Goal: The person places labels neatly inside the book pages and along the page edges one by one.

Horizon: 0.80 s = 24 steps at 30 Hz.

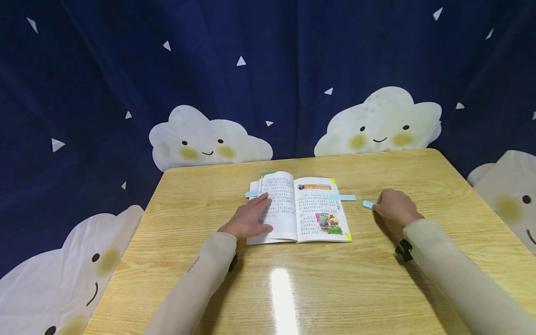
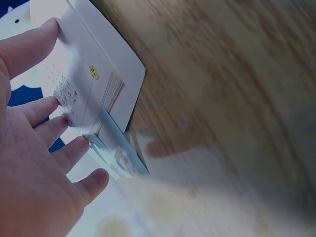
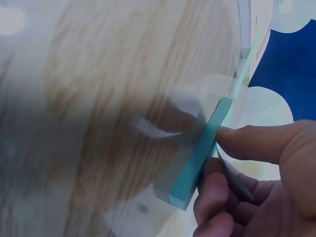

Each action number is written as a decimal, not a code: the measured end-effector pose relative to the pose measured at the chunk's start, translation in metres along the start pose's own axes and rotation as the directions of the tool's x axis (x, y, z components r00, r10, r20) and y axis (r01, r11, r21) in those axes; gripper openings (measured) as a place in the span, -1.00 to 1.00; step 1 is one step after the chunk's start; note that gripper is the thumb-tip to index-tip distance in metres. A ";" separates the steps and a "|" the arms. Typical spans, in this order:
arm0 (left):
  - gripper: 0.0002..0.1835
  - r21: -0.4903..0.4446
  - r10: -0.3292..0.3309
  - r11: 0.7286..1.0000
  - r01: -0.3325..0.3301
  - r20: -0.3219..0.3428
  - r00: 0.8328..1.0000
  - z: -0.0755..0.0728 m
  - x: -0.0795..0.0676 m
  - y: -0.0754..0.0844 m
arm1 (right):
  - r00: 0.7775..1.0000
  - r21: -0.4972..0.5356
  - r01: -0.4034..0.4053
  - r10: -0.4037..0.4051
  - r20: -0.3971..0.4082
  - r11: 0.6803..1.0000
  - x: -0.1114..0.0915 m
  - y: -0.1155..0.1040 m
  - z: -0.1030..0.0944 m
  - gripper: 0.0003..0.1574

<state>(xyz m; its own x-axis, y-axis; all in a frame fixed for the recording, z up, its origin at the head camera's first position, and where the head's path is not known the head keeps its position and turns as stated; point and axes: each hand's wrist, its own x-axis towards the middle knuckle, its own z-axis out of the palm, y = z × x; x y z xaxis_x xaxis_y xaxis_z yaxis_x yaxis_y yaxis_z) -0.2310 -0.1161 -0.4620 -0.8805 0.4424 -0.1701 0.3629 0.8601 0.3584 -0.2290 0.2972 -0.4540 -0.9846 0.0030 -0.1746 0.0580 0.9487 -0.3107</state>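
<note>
An open book (image 1: 311, 223) lies on the table with printed pages and a colour picture at lower right. My left hand (image 1: 249, 218) rests on its left page, fingers spread, with several light blue sticky strips (image 2: 121, 143) jutting from the page edge near the little finger in the left wrist view. Another blue strip (image 1: 345, 197) sticks out past the right page. To the right of the book, my right hand (image 1: 395, 206) pinches a small pad of blue sticky notes (image 3: 197, 158). A thin sheet (image 3: 234, 180) bends away from this pad among the fingers.
The wooden table (image 1: 201, 204) stretches around the book, with a bright light reflection near its front. Behind it hangs a dark blue curtain (image 1: 293, 46) printed with smiling clouds and white triangles. Dark straps show at both wrists.
</note>
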 end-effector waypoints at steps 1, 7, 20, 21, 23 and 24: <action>-0.13 0.002 0.000 1.000 0.000 0.000 1.000 0.000 0.000 0.000 | 1.000 -0.001 0.005 -0.005 -0.001 1.000 0.000 0.000 0.000 -0.70; -0.13 0.011 0.002 1.000 -0.002 -0.005 1.000 0.001 0.001 -0.001 | 1.000 0.011 0.023 -0.023 0.008 1.000 0.000 -0.002 -0.002 -0.73; -0.13 0.006 -0.005 1.000 0.005 0.005 1.000 0.000 0.002 -0.001 | 0.999 0.027 0.025 -0.026 0.040 0.999 0.001 -0.004 -0.005 -0.73; -0.12 0.010 -0.006 1.000 0.006 0.007 1.000 0.000 0.002 -0.001 | 0.999 0.031 0.027 -0.029 0.045 0.999 0.001 -0.004 -0.005 -0.73; -0.12 0.013 -0.005 1.000 0.004 0.011 1.000 0.001 0.001 -0.002 | 0.998 0.038 0.030 -0.032 0.056 0.999 0.002 -0.004 -0.004 -0.73; -0.12 0.013 -0.004 1.000 0.004 0.012 1.000 0.001 0.001 -0.002 | 0.998 0.042 0.031 -0.034 0.061 0.999 0.002 -0.004 -0.004 -0.73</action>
<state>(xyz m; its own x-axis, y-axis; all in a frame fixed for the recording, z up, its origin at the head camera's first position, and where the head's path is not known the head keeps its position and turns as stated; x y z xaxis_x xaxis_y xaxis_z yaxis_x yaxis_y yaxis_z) -0.2326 -0.1171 -0.4644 -0.8785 0.4415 -0.1823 0.3631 0.8652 0.3459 -0.2322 0.2950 -0.4499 -0.9741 -0.0485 -0.2208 0.0339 0.9344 -0.3546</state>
